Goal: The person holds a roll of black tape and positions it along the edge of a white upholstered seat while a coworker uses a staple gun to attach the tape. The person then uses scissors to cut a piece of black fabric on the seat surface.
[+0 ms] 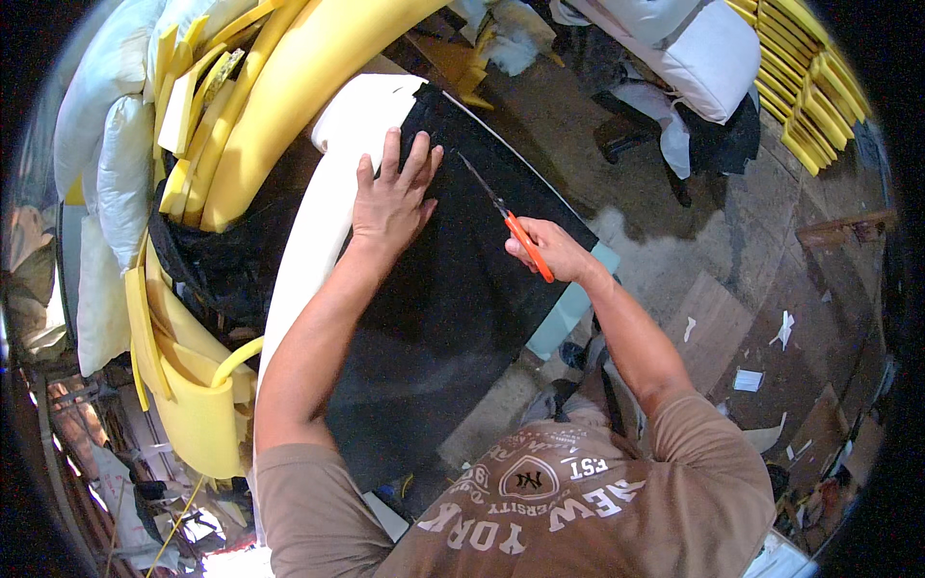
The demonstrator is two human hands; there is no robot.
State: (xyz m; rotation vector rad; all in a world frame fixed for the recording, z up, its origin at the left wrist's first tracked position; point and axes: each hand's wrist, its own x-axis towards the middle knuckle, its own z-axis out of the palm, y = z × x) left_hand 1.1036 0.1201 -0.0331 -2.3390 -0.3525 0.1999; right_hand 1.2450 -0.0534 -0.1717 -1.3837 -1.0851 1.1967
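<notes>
A large sheet of black fabric (pixel 453 308) lies over a long white foam pad (pixel 318 231) on the work surface. My left hand (pixel 393 197) rests flat on the fabric near its far edge, fingers spread. My right hand (pixel 551 249) grips orange-handled scissors (pixel 511 223), whose blades point away from me along the fabric's right edge. A pale blue-green slab (pixel 568 308) shows under the fabric on the right side.
Yellow foam sheets (pixel 279 87) and white cushions (pixel 106 116) are stacked on the left. More yellow foam pieces (pixel 809 87) and a white cushion (pixel 713 58) lie at the far right. The concrete floor (pixel 752 289) carries paper scraps and boards.
</notes>
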